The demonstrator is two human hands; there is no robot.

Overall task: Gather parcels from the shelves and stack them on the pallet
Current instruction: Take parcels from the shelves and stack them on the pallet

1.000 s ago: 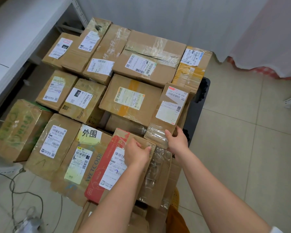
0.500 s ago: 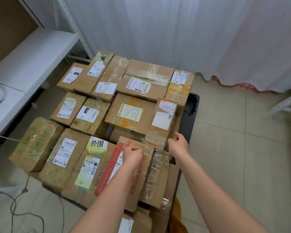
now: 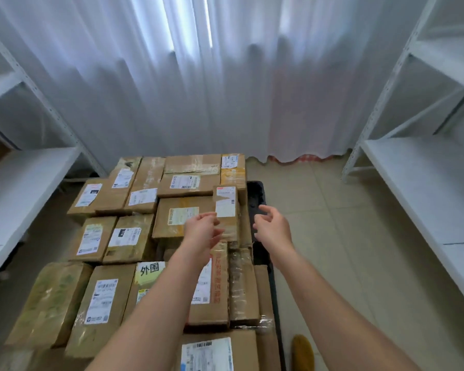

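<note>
Left hand [image 3: 202,229]: lifted off the red-striped brown cardboard parcel [image 3: 217,285], grip loosely curled, empty.
Right hand [image 3: 272,226]: raised too, fingers relaxed, holding nothing.

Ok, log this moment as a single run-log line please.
phase: between parcels | left hand: empty, loosely curled | right hand: empty, loosely curled | parcels: stacked on pallet | visible shelves: bare
</note>
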